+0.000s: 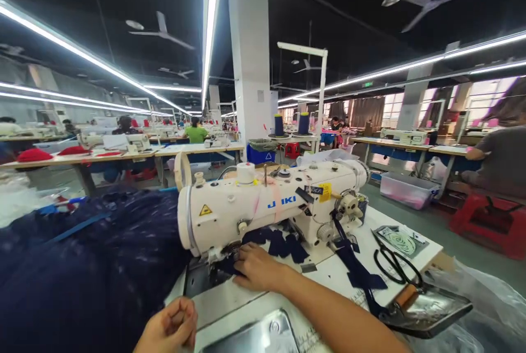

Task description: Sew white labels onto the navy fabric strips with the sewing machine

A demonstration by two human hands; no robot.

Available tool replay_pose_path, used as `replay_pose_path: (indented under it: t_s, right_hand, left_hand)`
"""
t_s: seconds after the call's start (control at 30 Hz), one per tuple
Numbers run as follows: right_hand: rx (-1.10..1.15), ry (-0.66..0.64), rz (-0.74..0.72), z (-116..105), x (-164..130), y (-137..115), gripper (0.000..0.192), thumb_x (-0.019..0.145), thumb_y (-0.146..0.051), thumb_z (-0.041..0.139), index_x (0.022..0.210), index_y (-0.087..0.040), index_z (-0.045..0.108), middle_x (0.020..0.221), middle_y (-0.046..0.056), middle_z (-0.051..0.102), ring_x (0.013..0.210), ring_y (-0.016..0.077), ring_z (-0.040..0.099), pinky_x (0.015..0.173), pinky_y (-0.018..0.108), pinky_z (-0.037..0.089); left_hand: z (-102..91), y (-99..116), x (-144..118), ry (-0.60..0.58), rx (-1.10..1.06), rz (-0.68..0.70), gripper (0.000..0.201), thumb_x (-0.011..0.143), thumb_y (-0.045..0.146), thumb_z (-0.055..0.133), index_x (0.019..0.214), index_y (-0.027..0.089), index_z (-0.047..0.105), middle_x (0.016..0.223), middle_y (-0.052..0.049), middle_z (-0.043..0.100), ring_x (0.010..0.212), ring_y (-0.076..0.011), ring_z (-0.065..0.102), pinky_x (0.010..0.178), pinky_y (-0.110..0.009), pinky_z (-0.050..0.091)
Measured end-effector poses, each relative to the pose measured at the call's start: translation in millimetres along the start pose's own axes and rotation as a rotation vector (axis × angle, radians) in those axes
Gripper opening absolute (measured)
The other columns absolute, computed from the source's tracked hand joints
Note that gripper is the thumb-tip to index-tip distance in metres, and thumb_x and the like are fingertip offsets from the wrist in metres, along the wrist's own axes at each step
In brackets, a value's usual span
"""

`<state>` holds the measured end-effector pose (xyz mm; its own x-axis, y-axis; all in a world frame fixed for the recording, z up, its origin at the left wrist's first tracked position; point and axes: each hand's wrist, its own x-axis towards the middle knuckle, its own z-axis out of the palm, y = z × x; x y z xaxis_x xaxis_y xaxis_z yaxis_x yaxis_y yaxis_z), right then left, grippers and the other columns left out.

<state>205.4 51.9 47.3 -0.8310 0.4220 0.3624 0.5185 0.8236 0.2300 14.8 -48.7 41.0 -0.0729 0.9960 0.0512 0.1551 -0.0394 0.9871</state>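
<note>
Curling into a loose fist at the bottom edge of the view, the left hand (170,328) rests at the edge of a big heap of dark blue cloth (82,271) that fills the near left; whether its fingers pinch any of that cloth I cannot tell. Just beyond, the right hand (257,268) lies flat on a small dark blue fabric piece (275,243), fingers pressed together and pointing toward the needle end of the cream sewing machine (267,205). That piece sits on the white table (329,276) under the machine's arm. To the right lie black scissors (394,265) and a dark blue strap (357,271). Farther off stand two thread cones (291,123), a white pillar (250,51), and other people sit at rows of tables.
</note>
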Motion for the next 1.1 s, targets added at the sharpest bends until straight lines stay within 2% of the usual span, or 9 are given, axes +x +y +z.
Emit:
replay_pose_path:
  t_s: [0.2,0.3,0.43,0.53,0.67,0.73,0.87,0.97,1.1]
  right_hand:
    - [0.151,-0.012,0.023,3,-11,0,0.018,0.081,-0.026,0.053,0.08,-0.012,0.064,0.087,0.01,0.062,0.09,0.0214,0.052,0.082,0.035,0.039]
    - [0.187,-0.019,0.028,7,-14,1,0.017,0.081,-0.025,0.052,0.082,-0.012,0.064,0.088,0.011,0.061,0.092,0.0224,0.052,0.083,0.036,0.04]
    - [0.198,-0.027,0.046,8,-17,1,0.018,0.081,-0.025,0.052,0.084,-0.012,0.064,0.089,0.011,0.061,0.091,0.0229,0.052,0.083,0.037,0.04]
    - [0.204,-0.033,0.056,8,-17,1,0.018,0.081,-0.024,0.052,0.085,-0.012,0.064,0.09,0.011,0.061,0.09,0.023,0.052,0.083,0.037,0.041]
    - [0.217,-0.024,0.056,8,-18,1,0.018,0.081,-0.024,0.051,0.084,-0.012,0.065,0.09,0.012,0.061,0.092,0.0236,0.052,0.083,0.038,0.041]
    - [0.224,-0.015,0.059,8,-18,1,0.019,0.081,-0.024,0.051,0.084,-0.013,0.065,0.09,0.012,0.061,0.093,0.0242,0.052,0.082,0.038,0.042]
    - [0.228,-0.002,0.047,7,-20,1,0.019,0.081,-0.024,0.05,0.084,-0.013,0.065,0.089,0.012,0.061,0.093,0.0253,0.052,0.08,0.039,0.043]
    - [0.23,0.017,0.035,8,-21,1,0.019,0.081,-0.023,0.049,0.084,-0.013,0.065,0.089,0.012,0.061,0.092,0.0256,0.052,0.078,0.039,0.045]
    - [0.237,0.044,0.006,12,-22,3,0.02,0.081,-0.024,0.048,0.085,-0.014,0.064,0.088,0.012,0.061,0.09,0.0257,0.053,0.076,0.039,0.046]
  left_hand:
    - [-0.5,9,-5,-0.049,0.185,0.063,0.018,0.065,0.034,0.052,0.058,0.018,0.046,0.043,0.004,0.049,0.043,-0.0105,0.046,0.048,-0.023,0.037]
    - [-3.4,2,-9,-0.061,0.455,0.259,0.019,0.075,0.027,0.042,0.062,0.016,0.053,0.056,0.0,0.054,0.055,-0.0119,0.05,0.057,-0.025,0.039]
    - [-1.9,2,-16,-0.131,0.87,0.517,0.022,0.075,0.013,0.04,0.078,0.016,0.061,0.082,-0.005,0.057,0.08,-0.0177,0.05,0.072,-0.032,0.038]
    - [-1.9,4,-17,-0.114,1.178,0.543,0.024,0.074,0.007,0.041,0.082,0.016,0.062,0.086,-0.007,0.058,0.085,-0.0217,0.049,0.072,-0.036,0.037]
    - [-4.3,3,-16,0.009,1.489,0.531,0.019,0.074,0.006,0.045,0.071,0.011,0.062,0.083,-0.012,0.059,0.087,-0.0273,0.048,0.073,-0.042,0.036]
    - [-4.8,2,-16,0.012,1.514,0.542,0.019,0.073,0.004,0.045,0.071,0.011,0.062,0.082,-0.012,0.059,0.088,-0.0275,0.048,0.074,-0.042,0.036]
    - [-9.9,-3,-21,-0.086,1.27,0.592,0.022,0.073,0.003,0.045,0.08,0.016,0.062,0.089,-0.006,0.06,0.089,-0.0218,0.049,0.075,-0.037,0.038]
    - [-25.4,-7,-29,-0.036,1.162,0.512,0.026,0.074,0.001,0.041,0.082,0.016,0.061,0.087,-0.005,0.059,0.084,-0.0178,0.05,0.074,-0.031,0.041]
    - [-51.7,-11,-46,-0.018,1.221,0.435,0.027,0.073,-0.001,0.038,0.078,0.014,0.06,0.08,-0.005,0.058,0.079,-0.0164,0.051,0.073,-0.028,0.043]
